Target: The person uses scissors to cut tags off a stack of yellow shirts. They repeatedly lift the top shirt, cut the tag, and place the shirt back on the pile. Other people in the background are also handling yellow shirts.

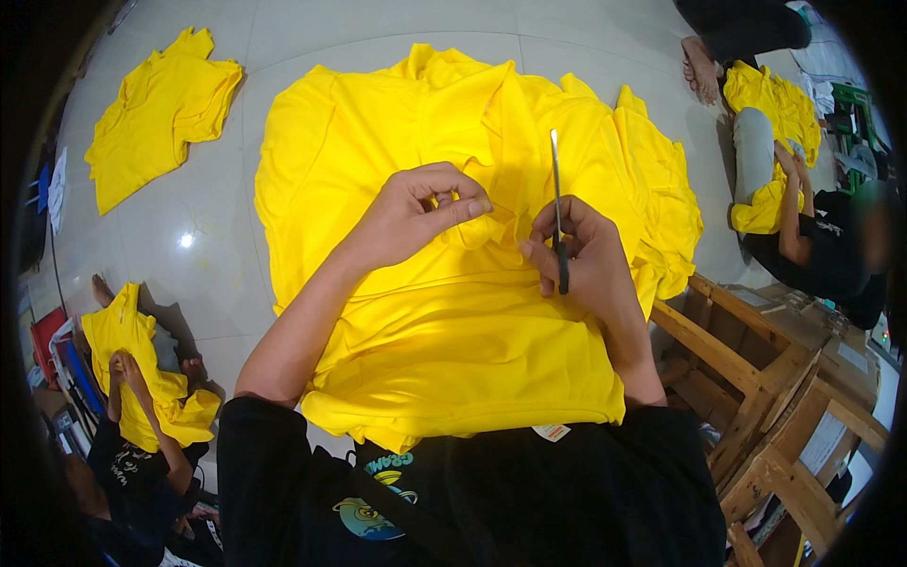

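Observation:
Yellow collared shirts (453, 312) lie heaped across my lap and the floor before me. My left hand (418, 209) has thumb and forefinger pinched together over the heap, on a bit of yellow cloth or thread; which of these is too small to tell. In my right hand (584, 244) is a slim metal-bladed cutting tool (555, 166) with a black handle, seen edge-on, its tip pointing away from me. The fingers of that hand curl around the handle, close beside a raised fold of yellow cloth between my hands.
Another yellow shirt (159, 117) lies flat on the tiled floor (205, 283) at far left. One person (145, 425) at lower left and another (801, 241) at right handle yellow garments. A wooden frame (737, 354) stands close by my right elbow.

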Tool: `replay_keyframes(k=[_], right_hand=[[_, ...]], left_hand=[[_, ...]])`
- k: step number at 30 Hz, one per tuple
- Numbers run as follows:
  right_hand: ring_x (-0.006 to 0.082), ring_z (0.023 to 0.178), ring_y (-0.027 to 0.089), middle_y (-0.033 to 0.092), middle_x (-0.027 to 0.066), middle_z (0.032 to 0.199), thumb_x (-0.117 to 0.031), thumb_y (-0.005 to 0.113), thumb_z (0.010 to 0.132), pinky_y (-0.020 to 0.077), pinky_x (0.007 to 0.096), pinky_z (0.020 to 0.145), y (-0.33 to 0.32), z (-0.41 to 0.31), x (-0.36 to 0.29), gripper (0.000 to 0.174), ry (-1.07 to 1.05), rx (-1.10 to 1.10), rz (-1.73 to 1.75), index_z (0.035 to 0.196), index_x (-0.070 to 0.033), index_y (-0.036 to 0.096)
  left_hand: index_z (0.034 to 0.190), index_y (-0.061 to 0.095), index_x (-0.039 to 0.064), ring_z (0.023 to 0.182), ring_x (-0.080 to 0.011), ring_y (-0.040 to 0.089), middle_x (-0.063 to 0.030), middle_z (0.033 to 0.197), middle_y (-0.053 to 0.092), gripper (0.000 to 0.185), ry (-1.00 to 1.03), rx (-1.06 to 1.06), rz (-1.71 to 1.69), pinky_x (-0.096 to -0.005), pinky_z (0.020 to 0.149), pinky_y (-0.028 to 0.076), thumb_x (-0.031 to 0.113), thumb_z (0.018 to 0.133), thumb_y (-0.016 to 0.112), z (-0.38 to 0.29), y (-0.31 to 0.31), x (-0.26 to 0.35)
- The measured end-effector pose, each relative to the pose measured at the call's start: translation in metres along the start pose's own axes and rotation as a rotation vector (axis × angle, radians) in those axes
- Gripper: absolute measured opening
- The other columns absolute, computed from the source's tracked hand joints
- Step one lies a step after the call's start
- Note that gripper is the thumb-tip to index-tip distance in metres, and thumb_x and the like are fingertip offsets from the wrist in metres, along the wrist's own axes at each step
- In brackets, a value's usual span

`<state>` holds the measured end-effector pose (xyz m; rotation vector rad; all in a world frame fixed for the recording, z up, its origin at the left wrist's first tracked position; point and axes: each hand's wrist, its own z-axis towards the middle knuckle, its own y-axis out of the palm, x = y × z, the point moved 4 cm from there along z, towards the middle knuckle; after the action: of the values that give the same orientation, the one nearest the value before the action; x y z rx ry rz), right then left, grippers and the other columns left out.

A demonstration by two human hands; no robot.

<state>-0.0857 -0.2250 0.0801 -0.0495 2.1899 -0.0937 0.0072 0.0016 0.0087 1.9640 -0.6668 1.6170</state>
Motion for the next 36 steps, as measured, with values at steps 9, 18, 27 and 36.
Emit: replay_keyframes(k=[9,18,27,36], right_hand=[[0.0251,0.073,0.071,0.078,0.0053,0.098,-0.007,0.093,0.083,0.0563,0.0394,0.072,-0.024,-0.034,-0.031,0.033,-0.443,-0.004,-1.068,0.114,-0.010,0.084],[0.0288,0.077,0.068,0.078,0.0039,0.098,-0.003,0.087,0.082,0.0542,0.0397,0.075,-0.016,-0.035,-0.042,0.034,-0.535,-0.036,-1.345,0.115,-0.013,0.084],[0.0275,0.077,0.070,0.079,0.0054,0.098,-0.002,0.088,0.083,0.0544,0.0385,0.075,-0.013,-0.040,-0.047,0.033,-0.533,-0.052,-1.408,0.115,-0.011,0.084],[0.0289,0.077,0.070,0.076,0.0058,0.095,-0.002,0.087,0.081,0.0547,0.0399,0.075,-0.009,-0.034,-0.052,0.034,-0.531,-0.076,-1.459,0.114,-0.011,0.084]], left_hand=[[0.112,0.080,0.008,0.071,-0.0025,0.032,0.0132,0.079,0.042,0.023,-0.124,0.028,-0.133,-0.0254,0.065,0.030,0.031,0.115,0.078,0.009,0.005,-0.011],[0.109,0.074,0.007,0.079,-0.0007,0.041,0.0123,0.088,0.055,0.022,-0.203,0.006,-0.123,-0.0228,0.070,0.034,0.027,0.117,0.074,0.007,0.005,-0.003],[0.108,0.075,0.007,0.076,0.0000,0.038,0.0131,0.084,0.052,0.020,-0.199,0.034,-0.131,-0.0228,0.068,0.031,0.025,0.117,0.074,0.006,0.005,0.002],[0.110,0.079,0.006,0.070,-0.0018,0.032,0.0137,0.077,0.042,0.023,-0.161,0.069,-0.126,-0.0252,0.064,0.030,0.029,0.114,0.078,0.007,0.007,-0.002]])
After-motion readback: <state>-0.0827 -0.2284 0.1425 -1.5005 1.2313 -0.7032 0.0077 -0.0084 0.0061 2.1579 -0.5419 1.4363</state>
